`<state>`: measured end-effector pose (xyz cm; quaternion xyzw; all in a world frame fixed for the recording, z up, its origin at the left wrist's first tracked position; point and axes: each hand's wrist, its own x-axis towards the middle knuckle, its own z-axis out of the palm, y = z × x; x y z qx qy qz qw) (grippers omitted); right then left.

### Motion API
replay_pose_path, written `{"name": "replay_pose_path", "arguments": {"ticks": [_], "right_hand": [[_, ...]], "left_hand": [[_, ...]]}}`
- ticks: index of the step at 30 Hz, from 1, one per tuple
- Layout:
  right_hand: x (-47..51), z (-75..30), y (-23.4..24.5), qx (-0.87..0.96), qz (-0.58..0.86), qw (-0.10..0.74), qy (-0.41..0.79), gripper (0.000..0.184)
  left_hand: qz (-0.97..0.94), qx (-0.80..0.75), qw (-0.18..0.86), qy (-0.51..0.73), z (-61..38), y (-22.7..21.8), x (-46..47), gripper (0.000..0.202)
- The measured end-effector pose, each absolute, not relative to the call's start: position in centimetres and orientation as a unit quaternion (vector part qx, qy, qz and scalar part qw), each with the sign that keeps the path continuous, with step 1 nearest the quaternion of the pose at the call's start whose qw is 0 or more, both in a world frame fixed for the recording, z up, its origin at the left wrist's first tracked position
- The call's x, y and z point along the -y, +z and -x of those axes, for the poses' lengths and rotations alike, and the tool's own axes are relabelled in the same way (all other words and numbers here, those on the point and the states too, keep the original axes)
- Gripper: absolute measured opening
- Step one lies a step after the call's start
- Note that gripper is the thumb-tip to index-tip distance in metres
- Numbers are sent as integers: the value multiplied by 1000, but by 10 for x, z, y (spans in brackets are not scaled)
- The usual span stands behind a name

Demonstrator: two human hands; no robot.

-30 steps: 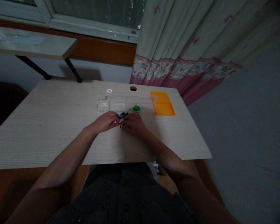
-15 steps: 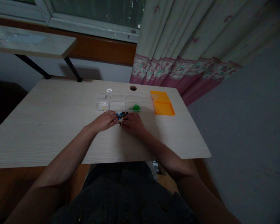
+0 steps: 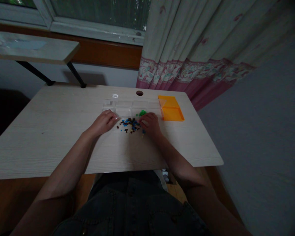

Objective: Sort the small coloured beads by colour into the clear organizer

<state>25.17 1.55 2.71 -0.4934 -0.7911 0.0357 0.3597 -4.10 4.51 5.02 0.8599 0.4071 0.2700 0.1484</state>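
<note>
A scatter of small blue, black and brown pieces (image 3: 130, 125) lies on the pale wooden table (image 3: 64, 131) between my hands. My left hand (image 3: 103, 121) rests at the left of the scatter, fingers curled toward the clear compartment box (image 3: 124, 106). At the right of the scatter is my right hand (image 3: 150, 123), fingers bent down onto the table near a heap of green pieces (image 3: 141, 113) in the box. What either hand holds, if anything, is too small to make out.
An orange lid or tray (image 3: 171, 113) lies to the right of the clear box. A cable hole (image 3: 139, 93) is in the table's far edge. A second small table (image 3: 31, 50) stands behind on the left, a curtain (image 3: 186, 49) at the back right.
My hands have moved apart and slightly forward, uncovering the scatter of small pieces, which now spreads wider on the table between them.
</note>
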Motion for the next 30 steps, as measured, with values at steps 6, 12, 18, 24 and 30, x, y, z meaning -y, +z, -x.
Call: {"name": "replay_pose_path", "arguments": {"ticks": [6,12,18,24,30], "right_hand": [[-28,-280,32,721,555,416,-20,21],[-40,-308,29,668,614,418,-48,27],[-44,-326,24,629,640,432,-84,29],[-48,-331,20,625,648,426,-85,22],[-48,-333,22,612,663,426,-70,21]], "left_hand": [[-761,-538,63,356,71,54,-57,28],[-736,-588,1,335,88,45,-65,28],[-764,-573,-4,298,86,33,-71,29],[-759,-576,-20,303,90,29,-74,30],[-756,-578,-17,307,89,32,-73,32]]}}
